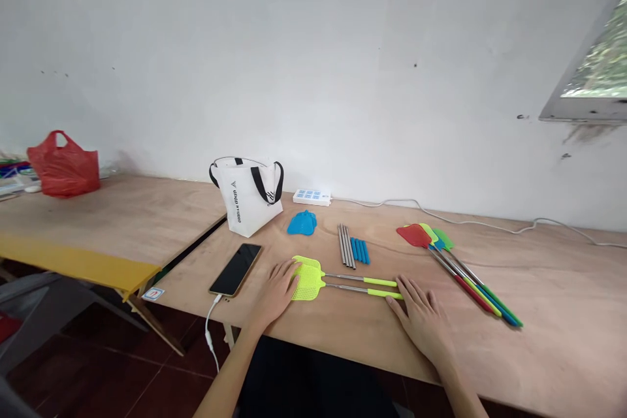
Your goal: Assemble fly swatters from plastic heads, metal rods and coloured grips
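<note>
Two lime-yellow fly swatters lie side by side on the table, their heads overlapping on the left and their handles pointing right. My left hand rests flat with its fingertips over the left edge of the mesh heads. At the other end, my right hand lies with fingers stretched out, its fingertips against the handle ends. Beyond the swatters are several loose metal rods, several short blue handles and a small pile of blue swatter heads. Right of these lie several assembled fly swatters in red, yellow, blue and green.
A phone with a white cable lies left of my left hand. Behind it stands a white bag with black handles. By the wall is a power strip with a long cord. A red plastic bag sits on the left table.
</note>
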A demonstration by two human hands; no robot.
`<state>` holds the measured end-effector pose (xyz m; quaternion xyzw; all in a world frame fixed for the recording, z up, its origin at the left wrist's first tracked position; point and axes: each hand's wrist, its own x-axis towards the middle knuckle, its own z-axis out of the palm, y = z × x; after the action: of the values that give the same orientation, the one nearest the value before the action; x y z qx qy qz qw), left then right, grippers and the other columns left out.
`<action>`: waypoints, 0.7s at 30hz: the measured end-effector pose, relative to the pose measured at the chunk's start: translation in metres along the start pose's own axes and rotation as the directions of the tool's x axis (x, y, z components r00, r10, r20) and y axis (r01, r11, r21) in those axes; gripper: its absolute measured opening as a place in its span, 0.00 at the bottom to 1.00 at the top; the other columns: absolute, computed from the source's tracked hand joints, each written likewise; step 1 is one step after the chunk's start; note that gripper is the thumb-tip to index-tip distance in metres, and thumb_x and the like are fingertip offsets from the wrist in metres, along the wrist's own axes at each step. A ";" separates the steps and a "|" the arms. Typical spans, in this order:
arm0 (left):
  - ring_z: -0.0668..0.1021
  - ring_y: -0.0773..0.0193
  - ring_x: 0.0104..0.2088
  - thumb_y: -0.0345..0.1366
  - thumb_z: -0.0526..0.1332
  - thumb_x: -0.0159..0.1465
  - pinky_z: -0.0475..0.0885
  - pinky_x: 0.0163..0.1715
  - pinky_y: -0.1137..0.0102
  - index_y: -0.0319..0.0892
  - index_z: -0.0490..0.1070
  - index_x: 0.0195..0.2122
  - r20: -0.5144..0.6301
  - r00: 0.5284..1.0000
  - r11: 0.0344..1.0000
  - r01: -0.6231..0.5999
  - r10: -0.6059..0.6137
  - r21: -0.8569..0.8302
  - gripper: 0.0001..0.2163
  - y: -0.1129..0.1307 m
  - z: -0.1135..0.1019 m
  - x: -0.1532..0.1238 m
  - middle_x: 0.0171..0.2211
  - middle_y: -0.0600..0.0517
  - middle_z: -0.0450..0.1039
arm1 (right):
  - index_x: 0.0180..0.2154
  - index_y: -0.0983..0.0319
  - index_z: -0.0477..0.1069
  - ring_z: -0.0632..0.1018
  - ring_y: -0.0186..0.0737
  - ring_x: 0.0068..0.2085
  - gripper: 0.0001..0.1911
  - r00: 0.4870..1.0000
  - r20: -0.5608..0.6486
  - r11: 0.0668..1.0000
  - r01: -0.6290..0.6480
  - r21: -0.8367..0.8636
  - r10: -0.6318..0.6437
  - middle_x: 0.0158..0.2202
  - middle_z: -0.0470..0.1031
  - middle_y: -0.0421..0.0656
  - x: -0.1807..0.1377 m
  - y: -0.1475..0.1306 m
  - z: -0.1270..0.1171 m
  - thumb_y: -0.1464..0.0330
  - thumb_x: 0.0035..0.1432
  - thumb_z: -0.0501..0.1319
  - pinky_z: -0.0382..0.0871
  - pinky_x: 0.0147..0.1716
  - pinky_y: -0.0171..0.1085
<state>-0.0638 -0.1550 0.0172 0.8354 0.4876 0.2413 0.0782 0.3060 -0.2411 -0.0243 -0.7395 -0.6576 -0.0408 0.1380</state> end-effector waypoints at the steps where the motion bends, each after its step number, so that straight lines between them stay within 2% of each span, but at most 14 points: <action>1: 0.68 0.53 0.63 0.40 0.47 0.75 0.64 0.63 0.52 0.49 0.64 0.64 -0.005 1.000 1.000 -0.006 0.006 0.002 0.19 0.000 0.000 0.000 0.64 0.48 0.66 | 0.68 0.60 0.59 0.58 0.50 0.71 0.34 1.000 0.014 1.000 -0.006 0.006 0.006 0.70 0.59 0.46 0.000 -0.002 -0.004 0.51 0.68 0.43 0.46 0.69 0.59; 7: 0.68 0.53 0.63 0.40 0.46 0.75 0.63 0.63 0.52 0.47 0.65 0.63 -0.001 1.000 1.000 -0.015 0.015 0.010 0.19 -0.002 0.003 0.003 0.64 0.48 0.66 | 0.67 0.59 0.60 0.57 0.46 0.71 0.32 0.999 0.048 0.999 -0.022 0.035 0.020 0.70 0.59 0.46 0.000 -0.008 -0.020 0.53 0.70 0.41 0.45 0.69 0.57; 21: 0.69 0.53 0.62 0.41 0.47 0.75 0.64 0.62 0.53 0.49 0.66 0.63 -0.020 1.000 0.999 -0.011 0.012 0.044 0.19 -0.002 0.003 0.003 0.63 0.48 0.67 | 0.65 0.58 0.63 0.62 0.49 0.68 0.30 1.000 0.024 0.999 -0.011 0.030 0.011 0.67 0.64 0.47 0.005 -0.010 -0.021 0.53 0.69 0.46 0.51 0.67 0.58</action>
<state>-0.0627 -0.1510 0.0151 0.8372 0.4887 0.2395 0.0533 0.2998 -0.2405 -0.0012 -0.7414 -0.6556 -0.0214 0.1414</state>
